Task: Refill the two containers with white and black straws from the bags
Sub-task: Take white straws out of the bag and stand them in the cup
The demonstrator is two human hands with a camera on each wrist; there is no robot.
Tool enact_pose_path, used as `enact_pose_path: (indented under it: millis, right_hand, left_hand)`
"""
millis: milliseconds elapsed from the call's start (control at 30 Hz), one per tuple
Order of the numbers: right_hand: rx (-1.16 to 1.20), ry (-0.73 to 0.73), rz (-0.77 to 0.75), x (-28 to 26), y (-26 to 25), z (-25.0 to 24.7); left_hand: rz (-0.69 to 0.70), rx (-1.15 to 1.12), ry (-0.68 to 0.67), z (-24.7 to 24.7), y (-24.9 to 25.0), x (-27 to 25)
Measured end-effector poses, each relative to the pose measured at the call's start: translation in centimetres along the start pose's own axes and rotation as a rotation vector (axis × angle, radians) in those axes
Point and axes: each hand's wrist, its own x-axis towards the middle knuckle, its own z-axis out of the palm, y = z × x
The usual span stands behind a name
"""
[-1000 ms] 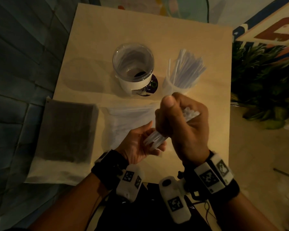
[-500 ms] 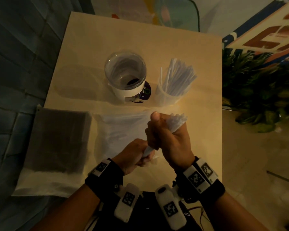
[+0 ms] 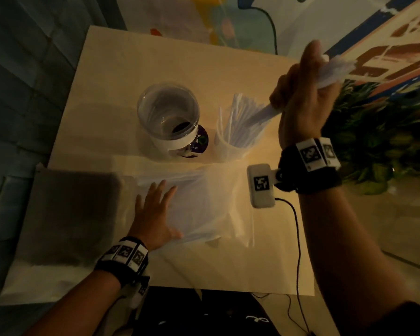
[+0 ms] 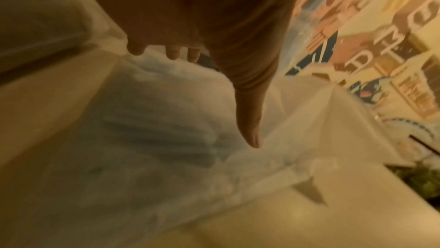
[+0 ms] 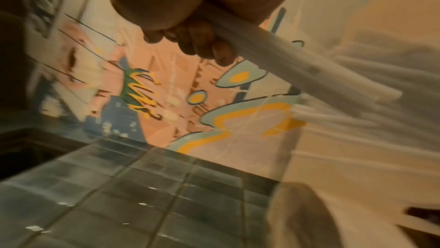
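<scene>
A bundle of white straws (image 3: 335,71), thin matte tubes blurred into one pale sheaf, sits in the clenched right hand (image 3: 301,100), raised above and right of the cup (image 3: 230,149). The lower ends of the bundle slant down toward the cup's mouth; whether they touch the straws already fanned out in it cannot be told. The cup is small, translucent and tapered, standing upright on the table (image 3: 180,69), a pale smooth board. Just left of the cup stands the jar (image 3: 167,117), a clear round cylinder with a white band around its lower part; its bottom looks dark, and a purple disc shows at its base. In front of the cup lies the white bag (image 3: 204,209), thin crinkled film with ridged straw shapes showing through; the left hand (image 3: 155,212) rests flat on it, fingers spread and straight. Left of that lies the dark bag (image 3: 66,214), a flat grey rectangle whose contents are too dim to make out. The wrist views are smeared.
</scene>
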Motion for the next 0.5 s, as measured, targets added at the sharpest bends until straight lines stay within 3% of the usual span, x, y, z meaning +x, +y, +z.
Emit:
enact_pose_path:
  millis: [133, 267, 500]
  right_hand:
    - [-0.182, 0.009, 0.068, 1.0, 4.1, -0.5]
    - [-0.283, -0.026, 0.106, 1.3, 5.9, -1.1]
    - [-0.361, -0.016, -0.017, 1.8, 5.3, -2.2]
  left_hand:
    - [-0.007, 0.088, -0.086, 1.8, -0.4, 0.2]
    - [0.006, 0.075, -0.055, 2.9, -1.1, 0.1]
    - [0.003, 0.06, -0.048, 2.8, -0.9, 0.1]
